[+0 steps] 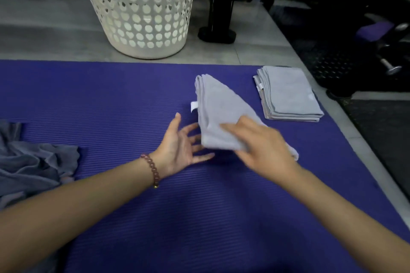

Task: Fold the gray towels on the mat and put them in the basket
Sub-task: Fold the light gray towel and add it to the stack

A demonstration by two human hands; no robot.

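A folded gray towel (218,111) is lifted a little above the purple mat (111,99), tilted, with a white tag on its left edge. My right hand (261,146) grips its near end, fingers over the top. My left hand (182,146) is spread, palm up, just left of the towel with its fingertips at the towel's near edge. A neat stack of folded gray towels (288,93) lies at the mat's far right corner. The white basket (142,6) with heart-shaped holes stands on the floor beyond the mat.
A crumpled gray towel (33,162) lies at the mat's left edge. Black gym equipment (218,17) stands right of the basket, with a dumbbell (390,67) on dark flooring to the far right. Gray floor tiles surround the mat.
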